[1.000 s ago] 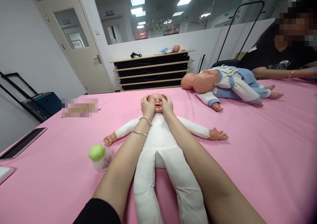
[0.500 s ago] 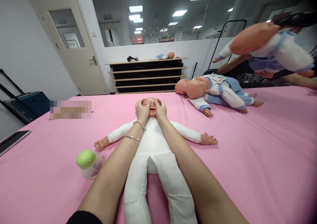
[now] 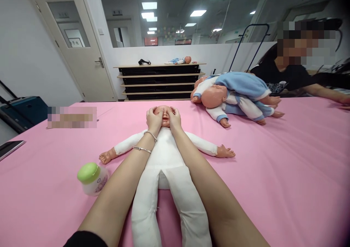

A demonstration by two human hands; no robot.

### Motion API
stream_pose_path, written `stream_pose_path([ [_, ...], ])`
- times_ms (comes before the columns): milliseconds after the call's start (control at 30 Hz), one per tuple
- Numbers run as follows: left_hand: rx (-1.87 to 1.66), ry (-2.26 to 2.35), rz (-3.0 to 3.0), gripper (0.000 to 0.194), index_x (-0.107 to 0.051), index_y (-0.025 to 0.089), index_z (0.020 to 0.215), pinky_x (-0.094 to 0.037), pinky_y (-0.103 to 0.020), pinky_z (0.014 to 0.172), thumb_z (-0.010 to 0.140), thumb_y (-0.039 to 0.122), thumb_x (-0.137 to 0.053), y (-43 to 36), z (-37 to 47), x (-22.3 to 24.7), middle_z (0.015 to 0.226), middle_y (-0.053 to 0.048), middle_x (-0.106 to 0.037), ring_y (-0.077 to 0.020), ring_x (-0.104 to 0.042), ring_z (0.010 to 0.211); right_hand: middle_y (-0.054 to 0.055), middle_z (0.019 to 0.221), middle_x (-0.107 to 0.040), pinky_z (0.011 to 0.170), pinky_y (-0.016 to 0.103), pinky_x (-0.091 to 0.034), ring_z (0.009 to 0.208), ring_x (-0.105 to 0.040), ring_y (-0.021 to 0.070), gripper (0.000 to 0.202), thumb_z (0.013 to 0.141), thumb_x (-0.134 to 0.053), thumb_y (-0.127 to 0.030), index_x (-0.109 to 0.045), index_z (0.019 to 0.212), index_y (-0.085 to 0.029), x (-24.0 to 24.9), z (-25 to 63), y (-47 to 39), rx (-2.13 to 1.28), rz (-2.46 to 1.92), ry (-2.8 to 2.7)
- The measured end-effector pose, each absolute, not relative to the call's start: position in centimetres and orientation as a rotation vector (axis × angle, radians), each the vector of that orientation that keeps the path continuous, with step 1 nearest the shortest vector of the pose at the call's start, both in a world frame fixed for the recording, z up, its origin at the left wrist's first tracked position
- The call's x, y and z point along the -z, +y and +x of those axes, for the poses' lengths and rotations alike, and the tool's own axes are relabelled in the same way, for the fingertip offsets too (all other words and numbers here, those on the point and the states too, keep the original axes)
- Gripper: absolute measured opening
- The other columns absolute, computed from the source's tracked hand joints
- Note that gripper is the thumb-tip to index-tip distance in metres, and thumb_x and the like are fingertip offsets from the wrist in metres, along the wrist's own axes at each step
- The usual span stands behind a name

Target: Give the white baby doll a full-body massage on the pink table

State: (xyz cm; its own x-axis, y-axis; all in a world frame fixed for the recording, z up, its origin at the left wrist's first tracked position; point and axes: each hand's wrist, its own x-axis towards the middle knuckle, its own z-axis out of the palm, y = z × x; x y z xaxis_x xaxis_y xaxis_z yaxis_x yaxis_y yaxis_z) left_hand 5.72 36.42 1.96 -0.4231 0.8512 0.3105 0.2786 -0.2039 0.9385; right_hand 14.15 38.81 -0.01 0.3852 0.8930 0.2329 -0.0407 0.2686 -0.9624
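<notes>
Pink cloth [image 3: 273, 167], green-lidded jar [image 3: 94, 181], contents hidden, both hands' grip [image 3: 154, 120] [image 3: 175, 119] cupped around doll's head [image 3: 165, 123]

White-bodied doll [image 3: 165, 154], face up, 2 arms outspread, on pink cloth [image 3: 273, 188]

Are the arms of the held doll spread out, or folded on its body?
Spread out: both arms of the doll point away from its body, one to each side, over the pink cloth.

The doll [image 3: 164, 157] has a matt cloth body and glossy, probably plastic head; the bangle [image 3: 140, 148] is shiny metal.
</notes>
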Motion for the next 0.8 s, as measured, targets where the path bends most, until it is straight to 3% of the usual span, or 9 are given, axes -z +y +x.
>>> stream_pose_path([
  [133, -1.655, 1.602, 1.326, 0.036, -0.057, 0.020, 0.102, -0.039, -0.028, 0.096, 0.071, 0.036, -0.067, 36.46, 5.70, -1.98, 0.117, -0.007, -0.055, -0.0190, -0.053, 0.109, 0.005, 0.117, -0.057, 0.096, 0.031, -0.040, 0.109, -0.052, 0.0191, 0.039, 0.067, -0.063, -0.035, -0.057, 0.103, -0.021, -0.03, 14.15, 38.61, -0.763, -1.105, -1.000],
  [333, -1.663, 1.628, 1.310, 0.021, -0.059, 0.019, 0.100, -0.038, -0.030, 0.098, 0.083, 0.025, -0.050, 36.55, 5.72, -1.96, 0.114, -0.008, -0.057, -0.0181, -0.052, 0.111, 0.007, 0.115, -0.058, 0.099, 0.031, -0.037, 0.111, -0.051, 0.0173, 0.029, 0.077, -0.045, -0.024, -0.058, 0.101, -0.017, -0.36, 14.30, 38.63, -0.790, -1.128, -0.972],
  [567, -1.659, 1.592, 1.315, 0.036, -0.058, 0.019, 0.101, -0.039, -0.029, 0.095, 0.071, 0.035, -0.068, 36.37, 5.73, -2.02, 0.116, -0.008, -0.055, -0.0194, -0.053, 0.109, 0.007, 0.119, -0.056, 0.099, 0.033, -0.037, 0.112, -0.051, 0.0204, 0.041, 0.067, -0.063, -0.036, -0.056, 0.104, -0.019, -0.10, 14.29, 38.45, -0.774, -1.110, -1.020],
  [700, -1.656, 1.596, 1.297, 0.027, -0.058, 0.019, 0.101, -0.039, -0.029, 0.096, 0.076, 0.028, -0.062, 36.42, 5.76, -2.05, 0.115, -0.008, -0.056, -0.0187, -0.053, 0.110, 0.004, 0.115, -0.058, 0.099, 0.033, -0.037, 0.111, -0.051, 0.0177, 0.026, 0.076, -0.048, -0.026, -0.058, 0.100, -0.021, -0.30, 14.34, 38.49, -0.763, -1.148, -0.999],
  [800, -1.664, 1.601, 1.294, 0.022, -0.058, 0.019, 0.100, -0.038, -0.029, 0.097, 0.080, 0.026, -0.056, 36.45, 5.76, -2.01, 0.114, -0.008, -0.056, -0.0183, -0.052, 0.111, 0.005, 0.115, -0.058, 0.100, 0.033, -0.037, 0.111, -0.051, 0.0174, 0.027, 0.078, -0.042, -0.022, -0.057, 0.100, -0.019, -0.44, 14.37, 38.44, -0.770, -1.170, -0.992],
])
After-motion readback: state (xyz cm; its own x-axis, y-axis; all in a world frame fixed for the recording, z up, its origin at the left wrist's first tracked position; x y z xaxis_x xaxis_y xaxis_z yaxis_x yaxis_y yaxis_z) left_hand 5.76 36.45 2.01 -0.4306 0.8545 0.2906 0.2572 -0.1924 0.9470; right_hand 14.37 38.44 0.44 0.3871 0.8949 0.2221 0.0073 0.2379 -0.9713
